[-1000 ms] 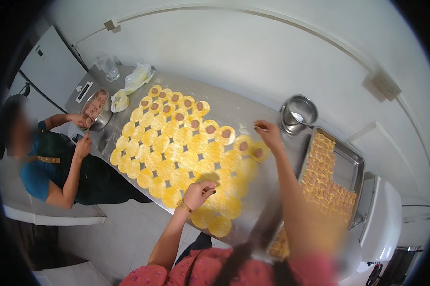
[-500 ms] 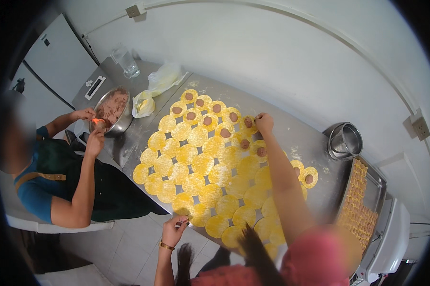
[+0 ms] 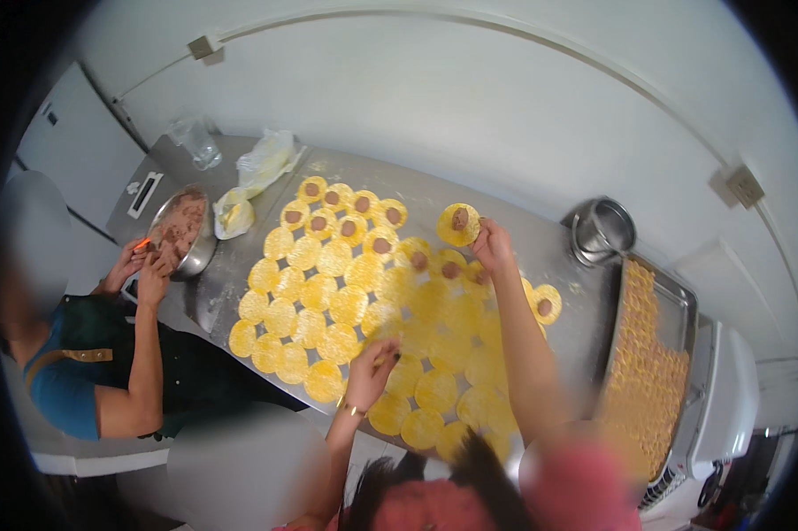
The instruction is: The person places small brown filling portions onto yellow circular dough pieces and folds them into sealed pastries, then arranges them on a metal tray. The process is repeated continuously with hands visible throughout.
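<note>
My right hand [image 3: 494, 245] pinches the edge of a round yellow dough wrapper [image 3: 449, 232], raised off the table's far side. A lump of reddish-brown filling [image 3: 459, 219] sits on that wrapper. Over the middle of the spread stays my left hand [image 3: 370, 379], fingers drawn together; whatever they may hold is too small to name. Beneath both arms, rows of floured yellow wrappers [image 3: 318, 291] cover the metal table [image 3: 434, 189]. Those in the far rows carry a lump of filling each, as does one wrapper [image 3: 547, 304] right of my right forearm.
A co-worker's hands [image 3: 149, 274] hold an orange-handled tool at a steel bowl [image 3: 206, 254] of minced filling. Behind stand a plastic bag [image 3: 269, 162] and a clear jug [image 3: 195, 144]. Rightward are round metal containers [image 3: 604, 232] and a tray [image 3: 679, 314] packed with small yellow filled pieces.
My right hand has picked a filled wrapper up off the table. My left hand has moved from the near edge inward over the wrappers. The co-worker's hands have shifted at the bowl.
</note>
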Available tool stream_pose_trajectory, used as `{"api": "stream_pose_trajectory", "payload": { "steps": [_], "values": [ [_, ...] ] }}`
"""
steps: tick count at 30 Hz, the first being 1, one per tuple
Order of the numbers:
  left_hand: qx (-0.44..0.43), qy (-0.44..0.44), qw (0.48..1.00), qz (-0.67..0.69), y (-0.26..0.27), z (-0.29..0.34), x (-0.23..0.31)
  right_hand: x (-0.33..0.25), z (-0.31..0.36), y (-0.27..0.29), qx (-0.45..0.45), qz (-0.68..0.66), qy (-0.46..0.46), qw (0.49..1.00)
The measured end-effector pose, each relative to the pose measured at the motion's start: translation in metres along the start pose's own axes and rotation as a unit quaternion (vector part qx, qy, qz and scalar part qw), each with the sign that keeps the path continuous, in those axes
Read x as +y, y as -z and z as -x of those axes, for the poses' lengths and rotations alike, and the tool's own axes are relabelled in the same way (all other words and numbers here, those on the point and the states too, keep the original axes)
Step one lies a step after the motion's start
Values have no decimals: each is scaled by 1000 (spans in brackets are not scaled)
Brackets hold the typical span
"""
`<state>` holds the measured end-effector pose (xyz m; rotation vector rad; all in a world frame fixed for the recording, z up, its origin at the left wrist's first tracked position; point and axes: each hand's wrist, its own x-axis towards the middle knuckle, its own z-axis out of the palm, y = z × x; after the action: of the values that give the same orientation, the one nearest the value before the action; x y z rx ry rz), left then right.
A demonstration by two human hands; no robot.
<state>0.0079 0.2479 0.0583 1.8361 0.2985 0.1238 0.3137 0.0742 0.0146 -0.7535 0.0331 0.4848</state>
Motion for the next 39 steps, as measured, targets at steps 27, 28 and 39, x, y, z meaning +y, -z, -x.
{"api": "stream_pose_trajectory", "payload": {
  "steps": [27,28,39],
  "values": [
    [-292,46,953,-59,-249,112,-17,51,458,109,386,485,144,772],
    [-285,49,957,-31,-250,116,-18,50,458,106,377,499,155,765],
    [-223,-18,972,-74,-255,130,-8,42,457,98,343,566,228,714]
  ]
}}
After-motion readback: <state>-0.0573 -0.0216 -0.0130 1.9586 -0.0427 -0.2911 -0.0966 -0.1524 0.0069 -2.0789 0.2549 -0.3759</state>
